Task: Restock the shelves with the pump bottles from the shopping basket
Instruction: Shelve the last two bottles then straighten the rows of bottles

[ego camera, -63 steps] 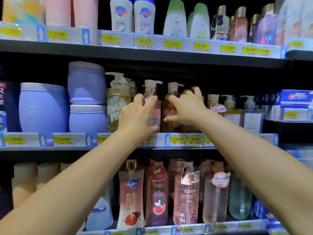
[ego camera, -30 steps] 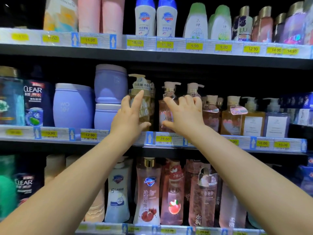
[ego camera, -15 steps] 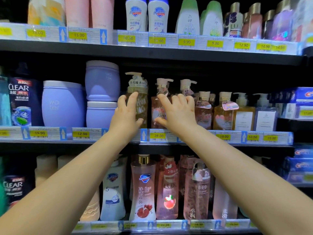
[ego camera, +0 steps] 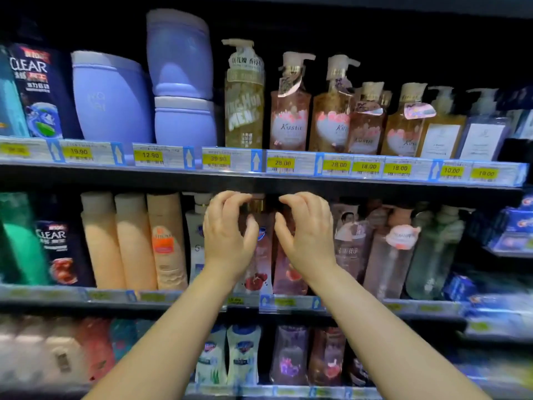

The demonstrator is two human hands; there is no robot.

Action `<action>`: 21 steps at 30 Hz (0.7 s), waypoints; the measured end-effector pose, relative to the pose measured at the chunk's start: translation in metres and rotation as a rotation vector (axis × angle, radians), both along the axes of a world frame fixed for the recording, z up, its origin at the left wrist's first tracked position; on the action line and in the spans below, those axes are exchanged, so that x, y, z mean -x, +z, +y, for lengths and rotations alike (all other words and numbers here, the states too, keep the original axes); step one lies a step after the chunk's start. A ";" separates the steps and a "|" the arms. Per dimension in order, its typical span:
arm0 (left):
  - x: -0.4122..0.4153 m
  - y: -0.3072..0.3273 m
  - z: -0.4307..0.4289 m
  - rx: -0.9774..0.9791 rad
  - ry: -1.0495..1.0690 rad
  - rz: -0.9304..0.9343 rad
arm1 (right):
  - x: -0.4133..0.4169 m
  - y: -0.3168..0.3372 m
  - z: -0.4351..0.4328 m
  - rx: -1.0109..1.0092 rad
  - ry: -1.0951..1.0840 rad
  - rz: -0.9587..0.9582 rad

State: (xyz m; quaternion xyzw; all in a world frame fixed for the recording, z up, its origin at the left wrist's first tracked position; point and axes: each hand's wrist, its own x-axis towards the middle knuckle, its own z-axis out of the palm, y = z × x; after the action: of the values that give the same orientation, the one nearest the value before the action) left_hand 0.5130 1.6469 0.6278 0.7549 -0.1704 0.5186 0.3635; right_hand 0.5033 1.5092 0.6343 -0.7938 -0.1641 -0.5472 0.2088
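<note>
Empty hands before the stocked shelf
Left hand (ego camera: 227,238) and right hand (ego camera: 307,238) hover loosely curled, gripping nothing; pump bottles (ego camera: 290,116) line the shelf (ego camera: 144,173) front edge, labels outward, likely for shoppers.

We see only bare arms and hands; the slim left forearm (ego camera: 177,336) enters from seven o'clock, the slim right forearm (ego camera: 372,327) from five o'clock; both uncovered to the wrists; the left hand (ego camera: 227,239) and right hand (ego camera: 308,241) are bare too.
</note>
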 end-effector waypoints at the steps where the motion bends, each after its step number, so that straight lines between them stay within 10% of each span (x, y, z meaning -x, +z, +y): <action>1: 0.002 -0.009 0.000 0.020 0.000 0.021 | 0.002 -0.013 0.002 -0.016 0.009 0.042; 21: -0.008 -0.109 0.064 0.054 -0.127 0.411 | -0.001 -0.119 0.077 -0.458 -0.072 0.476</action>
State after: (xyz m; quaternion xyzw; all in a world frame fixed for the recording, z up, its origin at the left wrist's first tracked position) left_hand 0.5214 1.7109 0.5185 0.8225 -0.1259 0.3343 0.4426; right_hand 0.5038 1.5866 0.5156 -0.8371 0.0448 -0.3761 0.3947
